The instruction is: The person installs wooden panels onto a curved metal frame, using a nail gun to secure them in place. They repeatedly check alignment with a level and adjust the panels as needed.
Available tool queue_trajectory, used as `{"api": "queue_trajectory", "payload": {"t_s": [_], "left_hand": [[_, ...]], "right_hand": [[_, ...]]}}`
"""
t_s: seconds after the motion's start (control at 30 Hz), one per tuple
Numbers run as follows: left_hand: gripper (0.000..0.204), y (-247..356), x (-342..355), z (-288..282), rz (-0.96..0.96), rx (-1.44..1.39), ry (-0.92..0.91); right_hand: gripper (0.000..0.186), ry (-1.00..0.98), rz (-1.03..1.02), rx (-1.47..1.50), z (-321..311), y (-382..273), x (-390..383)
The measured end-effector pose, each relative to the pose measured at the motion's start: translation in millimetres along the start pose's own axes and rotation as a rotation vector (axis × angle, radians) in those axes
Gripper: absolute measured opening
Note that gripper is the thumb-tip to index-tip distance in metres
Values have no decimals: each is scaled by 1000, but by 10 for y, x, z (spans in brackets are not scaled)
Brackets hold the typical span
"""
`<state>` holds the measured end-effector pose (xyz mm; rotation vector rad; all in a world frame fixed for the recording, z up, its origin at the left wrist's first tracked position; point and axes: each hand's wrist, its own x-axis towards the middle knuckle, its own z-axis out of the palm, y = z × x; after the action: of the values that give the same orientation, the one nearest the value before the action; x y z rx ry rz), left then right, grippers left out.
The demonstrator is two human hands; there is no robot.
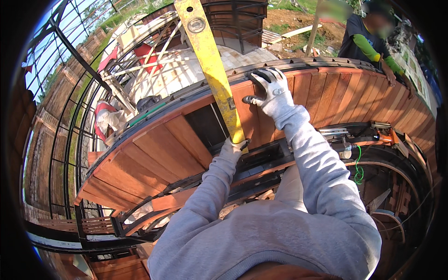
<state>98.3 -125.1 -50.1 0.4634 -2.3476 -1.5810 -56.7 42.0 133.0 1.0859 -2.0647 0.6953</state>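
A long yellow spirit level (212,65) lies across a curved row of reddish-brown wooden planks (156,149), its far end reaching past the outer edge. My left hand (233,148), in a pale glove, is closed around the level's near end. Just left of the level, a gap between planks (205,128) shows the black frame underneath. My right hand (271,92), in a white glove with dark fingertips, rests on the planks to the right of the level. Its thumb and fingers are spread, and it holds nothing.
A co-worker (368,42) with bright green sleeves stands at the far right, a hand at the planks. An orange tool (387,138) and a green coiled hose (359,170) are inside the curve. Black metal framing (70,46) rises at the left; piled scrap (144,56) lies beyond.
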Motion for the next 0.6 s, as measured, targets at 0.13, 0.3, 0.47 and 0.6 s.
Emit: {"api": "queue_trajectory", "payload": {"t_s": [0.13,0.3,0.47,0.6], "left_hand": [[34,-7,21,33,3,8,-10],[33,-58,53,75,21,14,-22],[41,303,-98,90,-97,-122,6],[47,-224,45,210,-37,-194,55]], "right_hand": [[80,-8,2,-2,-24,15,11],[81,-44,27,-22,-47,19,17],[79,-52,43,-71,-32,-13,29],[81,-59,58,-108,-21,-62,31]]}}
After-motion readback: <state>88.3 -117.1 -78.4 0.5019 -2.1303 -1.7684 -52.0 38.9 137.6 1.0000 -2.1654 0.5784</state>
